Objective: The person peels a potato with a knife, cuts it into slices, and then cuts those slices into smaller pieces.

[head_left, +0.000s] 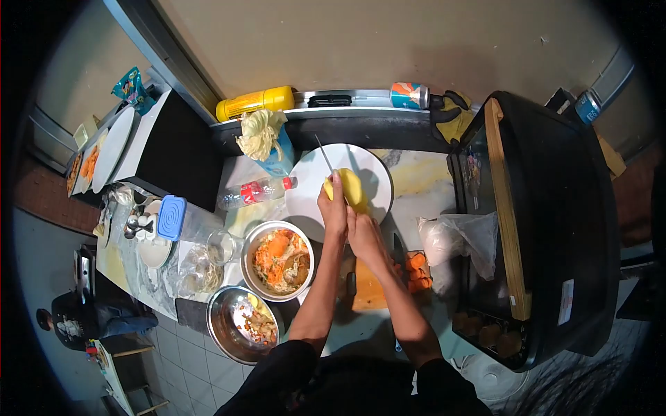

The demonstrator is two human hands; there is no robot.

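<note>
Above a large white plate (pixel 378 166), my left hand (pixel 334 211) is closed on a peeled yellow potato-like piece (pixel 354 191). My right hand (pixel 366 239) is closed just below it, close against the left. A thin knife blade (pixel 323 152) sticks out past the piece toward the far side, in line with my right hand; its handle is hidden by my fingers. Under my forearms lies a wooden cutting board (pixel 371 286). Orange carrot pieces (pixel 417 270) sit at its right, near a second, dark blade (pixel 397 246).
Left stand a pot of shredded vegetables (pixel 281 262), a steel bowl with scraps (pixel 244 322), a plastic bottle (pixel 253 193) and a blue-lidded container (pixel 172 218). A bulky black appliance (pixel 555 229) and a plastic bag (pixel 447 239) are right. Another person (pixel 97 315) is far left.
</note>
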